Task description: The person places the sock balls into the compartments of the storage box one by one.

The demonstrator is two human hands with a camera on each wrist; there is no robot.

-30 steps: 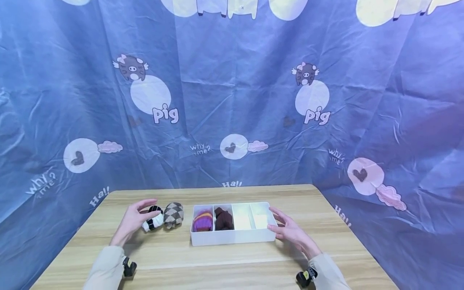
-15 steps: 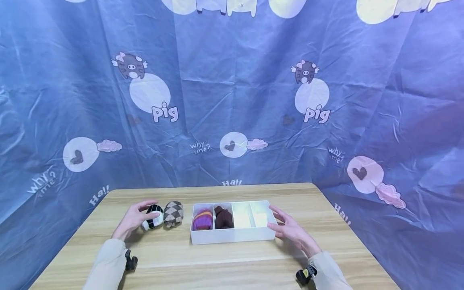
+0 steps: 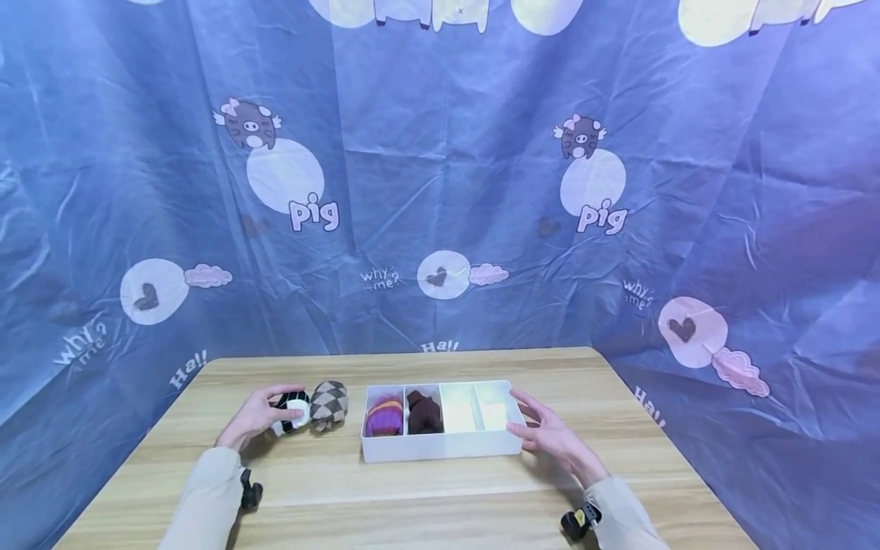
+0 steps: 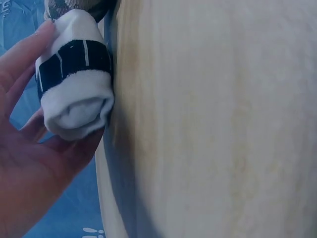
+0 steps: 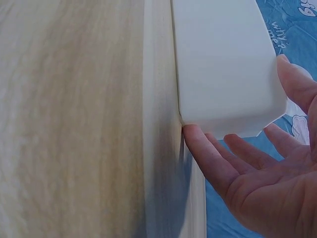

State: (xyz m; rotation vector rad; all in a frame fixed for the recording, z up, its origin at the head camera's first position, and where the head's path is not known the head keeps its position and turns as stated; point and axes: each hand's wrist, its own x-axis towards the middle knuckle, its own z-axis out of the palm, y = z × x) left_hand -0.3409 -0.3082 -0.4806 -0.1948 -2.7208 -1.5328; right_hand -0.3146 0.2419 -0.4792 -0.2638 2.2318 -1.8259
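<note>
Presently, left hand [image 3: 257,415]: thumb and fingers pinch the rolled black-and-white sock [image 4: 74,74] on the left of the table [image 3: 385,504]; whether it bears weight on the wood or has just left it, I cannot tell.
Loose cuff: the sock's white opening faces back toward the palm, so a grip on the outer layer alone could let the roll unwind or slide out.
Argyle sock [image 3: 329,406]: a rolled bundle just to the right of the pinched one, perhaps touching; a low sideways sweep might knock it toward the box.
Right hand [image 3: 550,437]: fingers spread and relaxed along the right end of the white divided box [image 3: 443,448], thumb at the near corner, nothing clenched; so light a touch may not stop the box skidding or turning if its left side were bumped.
Purple striped sock [image 3: 385,418]: in the leftmost compartment, closest to the left hand; a hand passing too low could catch it.
Dark brown sock [image 3: 425,415]: in the second compartment from the left, its lump reaching toward the far rim, likely the easier one to snag.
</note>
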